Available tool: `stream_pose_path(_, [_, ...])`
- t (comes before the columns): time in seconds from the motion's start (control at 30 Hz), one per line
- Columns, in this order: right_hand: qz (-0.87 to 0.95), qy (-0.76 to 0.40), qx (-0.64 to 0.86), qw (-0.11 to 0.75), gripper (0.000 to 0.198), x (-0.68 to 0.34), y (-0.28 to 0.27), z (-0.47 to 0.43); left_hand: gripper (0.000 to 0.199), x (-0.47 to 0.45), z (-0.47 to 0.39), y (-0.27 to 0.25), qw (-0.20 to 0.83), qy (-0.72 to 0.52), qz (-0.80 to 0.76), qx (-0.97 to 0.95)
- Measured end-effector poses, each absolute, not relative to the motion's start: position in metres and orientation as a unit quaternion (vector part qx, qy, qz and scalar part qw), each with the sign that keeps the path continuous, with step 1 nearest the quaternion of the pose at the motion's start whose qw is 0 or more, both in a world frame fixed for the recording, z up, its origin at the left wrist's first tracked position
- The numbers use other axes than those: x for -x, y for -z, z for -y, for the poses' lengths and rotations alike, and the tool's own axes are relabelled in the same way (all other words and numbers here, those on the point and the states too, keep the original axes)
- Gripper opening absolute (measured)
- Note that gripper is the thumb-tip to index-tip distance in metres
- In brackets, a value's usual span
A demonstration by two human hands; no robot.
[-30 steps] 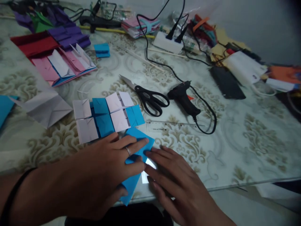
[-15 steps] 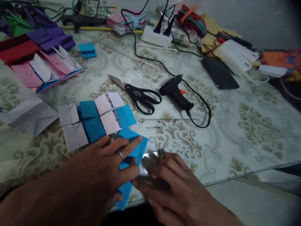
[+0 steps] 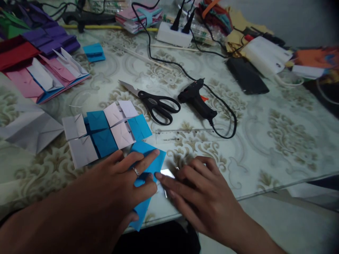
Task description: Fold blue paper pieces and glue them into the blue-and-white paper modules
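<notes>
A blue sheet of folded paper (image 3: 156, 160) lies at the table's near edge. On top of it rests my left hand (image 3: 132, 183), a ring on one finger, its fingers stretched out and pressing the paper down. My right hand (image 3: 196, 190) is just to the right; its index fingertip touches the paper's right edge, the thumb stands apart, and the other fingers are bent. Part of the paper is hidden under my left hand. Just beyond it sits a panel of white and blue folded paper pieces (image 3: 102, 141).
Black-handled scissors (image 3: 156, 102), a black glue gun (image 3: 198, 100) with its cord and a clear ruler (image 3: 190, 137) lie ahead. Left are a white folded paper (image 3: 34, 128) and a pink-and-white paper panel (image 3: 50, 76). A white power strip (image 3: 173, 34) and a black phone (image 3: 247, 76) stand farther back.
My right hand's index fingertip has moved up along the blue paper's right edge, and its thumb shows more clearly. My left hand stays on the paper. The whole view has shifted slightly.
</notes>
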State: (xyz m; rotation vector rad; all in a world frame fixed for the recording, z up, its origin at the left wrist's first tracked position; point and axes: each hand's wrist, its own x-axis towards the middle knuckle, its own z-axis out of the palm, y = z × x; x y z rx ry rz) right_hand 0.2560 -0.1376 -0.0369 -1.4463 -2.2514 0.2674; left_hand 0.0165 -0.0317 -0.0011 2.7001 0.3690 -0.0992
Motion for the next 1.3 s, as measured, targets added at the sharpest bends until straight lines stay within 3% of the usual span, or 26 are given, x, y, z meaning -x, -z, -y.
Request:
stream_pose_path(0.3, [0.799, -0.014, 0.571, 0.191, 0.033, -0.254, 0.039, 0.128, 0.032, -0.019, 0.032, -0.001, 0.199, 0.032, -0.133, -0.97])
stream_pose_path(0.5, [0.808, 0.0, 0.555, 0.197, 0.031, -0.253, 0.04, 0.13, 0.039, -0.02, 0.032, -0.003, 0.19, 0.034, -0.138, -0.971])
stream_pose_path(0.77, [0.849, -0.091, 0.451, 0.259, 0.023, -0.246, 0.035, 0.142, 0.036, -0.019, 0.032, -0.004, 0.188, 0.03, -0.12, -0.974])
stream_pose_path(1.3, [0.886, -0.173, 0.361, 0.236, 0.026, -0.228, 0.037, 0.159, 0.045, -0.018, 0.031, -0.005, 0.173, 0.028, -0.116, -0.978])
